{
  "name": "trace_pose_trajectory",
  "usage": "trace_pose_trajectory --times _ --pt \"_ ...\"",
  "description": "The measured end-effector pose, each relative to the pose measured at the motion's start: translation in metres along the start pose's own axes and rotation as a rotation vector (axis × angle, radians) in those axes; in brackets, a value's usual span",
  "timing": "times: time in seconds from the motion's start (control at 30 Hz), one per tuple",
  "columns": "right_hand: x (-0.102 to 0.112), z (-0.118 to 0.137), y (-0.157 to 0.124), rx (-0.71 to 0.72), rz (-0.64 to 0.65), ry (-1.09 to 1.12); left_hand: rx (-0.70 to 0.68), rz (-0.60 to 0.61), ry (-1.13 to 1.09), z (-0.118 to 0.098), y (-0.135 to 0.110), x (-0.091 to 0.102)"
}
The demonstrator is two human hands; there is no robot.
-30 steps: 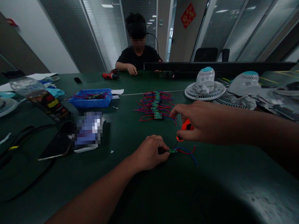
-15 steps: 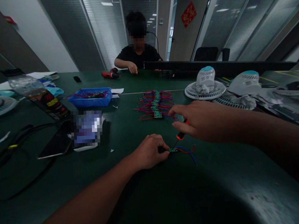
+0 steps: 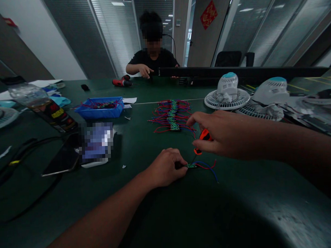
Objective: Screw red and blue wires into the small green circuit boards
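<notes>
My left hand (image 3: 165, 168) is closed, pinching a small green circuit board (image 3: 192, 165) flat against the dark green table (image 3: 239, 208). Red and blue wires (image 3: 209, 167) trail from the board to the right. My right hand (image 3: 222, 133) grips an orange-handled screwdriver (image 3: 202, 139), whose tip points down at the board. Just beyond my right hand lies a row of several similar boards with red and blue wires (image 3: 172, 115).
A blue tray (image 3: 100, 109) of wired boards sits at the left, with a phone (image 3: 64, 159) and a bottle (image 3: 42, 104) nearer. White fan parts (image 3: 226, 93) lie at the right. Across the table a person (image 3: 151, 55) works beside a red power screwdriver (image 3: 122, 82).
My right hand has turned the screwdriver between its fingers, so the orange handle shows more now. My left hand and the board have stayed put. The far person's hand has shifted.
</notes>
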State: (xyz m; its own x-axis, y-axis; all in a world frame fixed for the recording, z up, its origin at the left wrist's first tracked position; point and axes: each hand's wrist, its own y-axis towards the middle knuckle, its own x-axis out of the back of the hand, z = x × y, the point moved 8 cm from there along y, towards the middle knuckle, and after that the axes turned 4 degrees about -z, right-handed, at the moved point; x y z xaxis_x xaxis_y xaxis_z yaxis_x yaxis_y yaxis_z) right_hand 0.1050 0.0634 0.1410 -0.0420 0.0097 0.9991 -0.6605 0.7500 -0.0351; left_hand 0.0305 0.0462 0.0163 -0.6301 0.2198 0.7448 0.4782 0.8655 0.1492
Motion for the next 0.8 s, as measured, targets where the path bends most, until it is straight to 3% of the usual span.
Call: trace_pose_trajectory --times 0.47,0.8 --pt "-0.0080 -0.0048 0.0033 0.021 -0.004 -0.170 0.003 -0.011 0.002 0.0011 -0.0009 0.0001" --pt "-0.0034 -0.0076 0.0012 -0.002 -0.034 -0.023 0.008 -0.005 0.009 0.0019 -0.0003 -0.0006"
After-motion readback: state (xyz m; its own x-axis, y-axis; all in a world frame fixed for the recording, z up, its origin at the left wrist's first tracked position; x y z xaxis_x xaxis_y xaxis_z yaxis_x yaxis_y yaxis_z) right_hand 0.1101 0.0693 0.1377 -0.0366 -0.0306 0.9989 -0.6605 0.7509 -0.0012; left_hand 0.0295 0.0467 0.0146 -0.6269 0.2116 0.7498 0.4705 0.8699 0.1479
